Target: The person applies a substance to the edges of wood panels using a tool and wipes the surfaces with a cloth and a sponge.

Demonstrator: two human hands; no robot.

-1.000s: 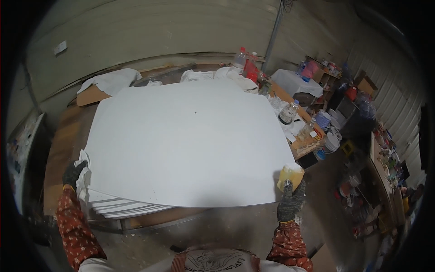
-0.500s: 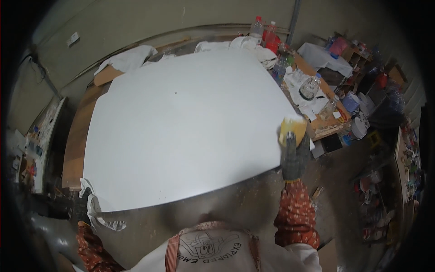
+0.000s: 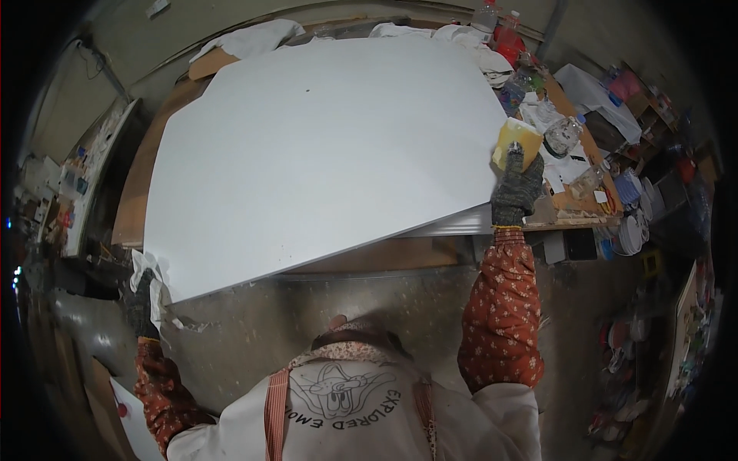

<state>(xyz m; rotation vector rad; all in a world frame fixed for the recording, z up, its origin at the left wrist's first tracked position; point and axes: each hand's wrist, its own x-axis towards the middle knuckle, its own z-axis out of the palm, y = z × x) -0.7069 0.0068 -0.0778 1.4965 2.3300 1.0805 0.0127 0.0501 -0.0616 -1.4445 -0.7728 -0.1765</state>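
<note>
A yellow sponge is gripped by the gloved right grip at the right edge of a large white panel. A white cloth is clasped by the gloved left grip at the panel's near left corner. The tabletop is mostly covered by the panel.

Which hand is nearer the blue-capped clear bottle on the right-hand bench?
Right. The right hand, holding a yellow sponge, is close by, left of the bottle and nearer the person; the left hand is far across, beside the white panel's near left corner.
</note>
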